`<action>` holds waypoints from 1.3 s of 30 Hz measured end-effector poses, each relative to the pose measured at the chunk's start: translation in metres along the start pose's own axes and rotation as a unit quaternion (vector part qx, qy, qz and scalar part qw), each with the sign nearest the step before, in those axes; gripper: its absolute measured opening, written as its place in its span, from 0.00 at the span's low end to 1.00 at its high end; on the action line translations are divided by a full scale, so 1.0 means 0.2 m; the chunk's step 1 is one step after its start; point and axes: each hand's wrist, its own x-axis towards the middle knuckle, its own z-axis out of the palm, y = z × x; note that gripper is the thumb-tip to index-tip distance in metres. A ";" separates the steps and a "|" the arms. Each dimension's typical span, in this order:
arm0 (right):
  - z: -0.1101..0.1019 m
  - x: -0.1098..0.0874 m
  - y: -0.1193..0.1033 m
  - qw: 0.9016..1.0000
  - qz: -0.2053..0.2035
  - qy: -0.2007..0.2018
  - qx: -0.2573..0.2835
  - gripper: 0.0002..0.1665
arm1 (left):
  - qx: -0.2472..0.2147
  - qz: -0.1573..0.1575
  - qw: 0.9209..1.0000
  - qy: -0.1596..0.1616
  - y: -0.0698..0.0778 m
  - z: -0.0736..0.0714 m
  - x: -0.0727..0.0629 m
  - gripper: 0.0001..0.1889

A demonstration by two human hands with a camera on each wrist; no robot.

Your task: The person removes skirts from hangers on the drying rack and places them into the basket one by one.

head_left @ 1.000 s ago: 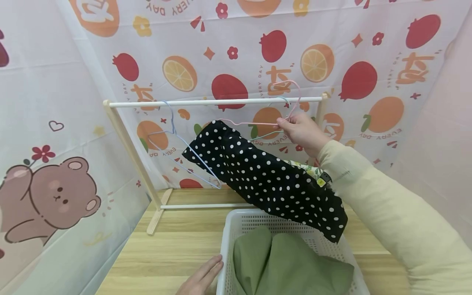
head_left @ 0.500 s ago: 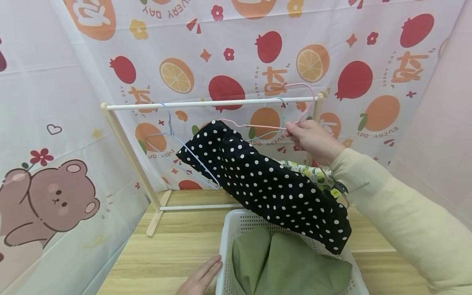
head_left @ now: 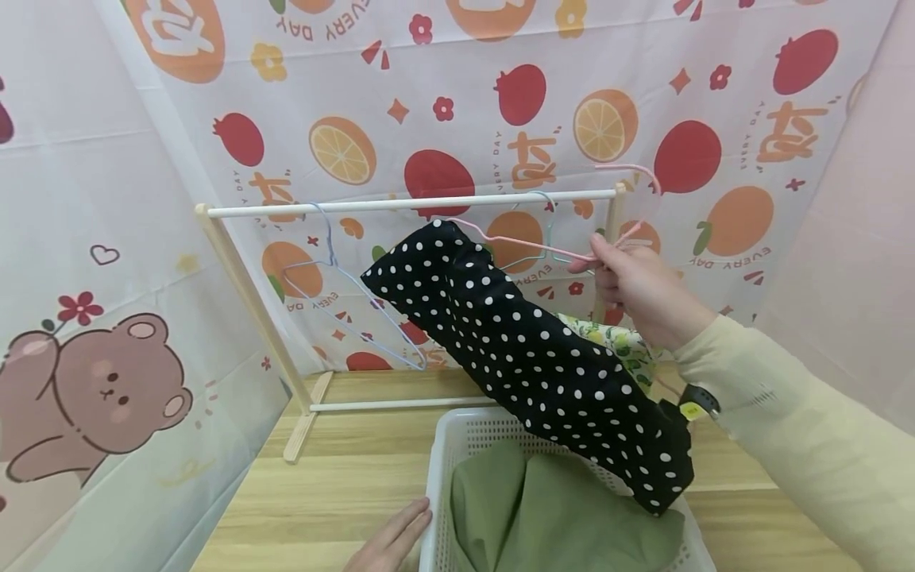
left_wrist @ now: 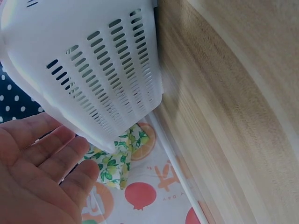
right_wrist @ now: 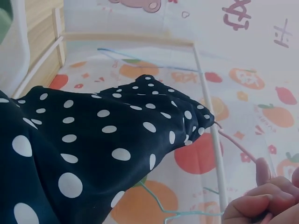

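My right hand (head_left: 646,290) pinches a pink clothes hanger (head_left: 515,240) near the base of its hook, thumb on top. From that hanger hangs a black garment with white polka dots (head_left: 529,349), slanting down to the right over the basket. The hanger's hook points up, right of the rack's rail, and looks free of it. My left hand (head_left: 391,540) lies at the left side of the white basket (head_left: 446,421); in the left wrist view its fingers (left_wrist: 60,154) are fairly straight along the rim. Folded green cloth (head_left: 557,508) fills the basket.
A clothes rack with a white rail (head_left: 400,205) stands on the wooden table (head_left: 322,508). On it hang a bare blue hanger (head_left: 331,246) and a teal hanger (head_left: 550,234). Behind the dotted garment shows a lemon-print cloth (head_left: 608,338). A fruit-print curtain forms the backdrop.
My right hand has moved right and a little down with the pink hanger and dotted garment. The hook has shifted right, past the rail's end. My left hand has stayed at the basket.
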 end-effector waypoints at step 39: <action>-0.06 -0.46 0.23 0.997 -0.068 0.001 0.048 0.20 | 0.029 0.056 0.998 0.023 -0.01 0.01 0.04 0.36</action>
